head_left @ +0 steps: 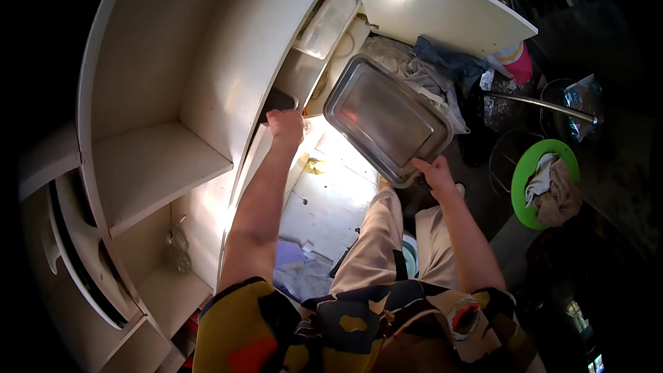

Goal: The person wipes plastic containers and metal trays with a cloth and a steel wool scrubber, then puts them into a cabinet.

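Observation:
My right hand (pixel 436 174) grips the lower right corner of a rectangular metal tray (pixel 390 121), thumb on its rim. The tray is tilted in front of the open cabinet. At the cabinet opening, my left hand (pixel 285 124) is closed at the edge of a dark flat item (pixel 277 100), which lies mostly inside the cabinet; its full shape is hidden. A clear plastic container (pixel 328 19) sits on the shelf above my left hand.
An open cabinet door (pixel 442 3) juts out at the top. Empty-looking shelves (pixel 162 173) stand at left. Crumpled cloths and bags (pixel 431 72) lie behind the tray. A green basin (pixel 518 186) holding cloths is at right. A bluish cloth (pixel 300 273) lies low by my legs.

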The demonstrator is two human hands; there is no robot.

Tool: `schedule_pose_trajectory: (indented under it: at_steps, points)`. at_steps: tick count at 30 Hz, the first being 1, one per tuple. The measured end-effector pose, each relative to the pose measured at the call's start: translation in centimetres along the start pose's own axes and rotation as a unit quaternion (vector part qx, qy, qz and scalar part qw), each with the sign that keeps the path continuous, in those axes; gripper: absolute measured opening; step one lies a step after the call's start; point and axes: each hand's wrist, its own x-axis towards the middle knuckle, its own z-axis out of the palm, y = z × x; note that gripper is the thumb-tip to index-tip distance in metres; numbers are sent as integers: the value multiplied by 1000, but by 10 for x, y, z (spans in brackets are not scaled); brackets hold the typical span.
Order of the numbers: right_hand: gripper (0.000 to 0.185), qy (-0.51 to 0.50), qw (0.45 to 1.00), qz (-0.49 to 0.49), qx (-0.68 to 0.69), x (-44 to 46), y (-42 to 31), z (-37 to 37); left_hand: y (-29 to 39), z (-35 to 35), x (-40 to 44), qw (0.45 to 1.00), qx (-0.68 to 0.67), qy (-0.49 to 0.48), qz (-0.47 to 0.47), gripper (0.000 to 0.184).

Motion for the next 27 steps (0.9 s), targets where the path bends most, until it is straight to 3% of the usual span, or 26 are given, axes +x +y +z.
schedule_pose_trajectory:
  at_steps: [4,6,9,12,15,16,17,19,20,21,22,23,25,26,27]
  points:
    - [18,-13,999,5,-33,-9,-38,31,33,12,-22,989,-74,71,110,9]
    - [18,-98,994,-53,-3,13,-18,32,60,17,-47,979,-94,73,167,10]
    - [18,-97,994,-26,-31,30,-12,41,94,11,-102,957,-148,23,249,12]
    - [18,-135,991,-19,-3,37,-3,50,109,6,-134,923,-212,-116,300,14]
    - [19,-120,990,29,-70,35,-4,59,124,60,-112,842,-268,-239,402,25]
    - [19,-133,990,27,-38,40,8,64,119,62,-104,759,-373,-400,353,30]
    - [18,-145,989,25,-4,45,20,67,110,66,-94,642,-460,-541,288,35]
    - [18,-151,988,27,-13,52,32,74,106,111,-72,518,-583,-573,252,33]
    - [18,-150,987,44,-24,53,31,78,113,159,-58,210,-764,-562,236,30]
    - [19,-149,986,62,-36,54,32,82,116,193,-47,-124,-849,-478,188,27]
    - [19,-149,986,66,-34,59,43,84,101,177,-46,74,-937,-341,-15,25]
    - [18,-162,985,57,-17,64,54,88,85,158,-40,265,-925,-167,-216,23]
    - [17,-179,983,48,1,71,62,94,66,179,-11,144,-950,-34,-276,30]
    - [17,-184,981,60,0,69,57,96,61,249,19,-235,-959,-31,-157,34]
    - [16,-187,980,71,-2,68,54,99,56,319,48,-565,-814,-109,-83,38]
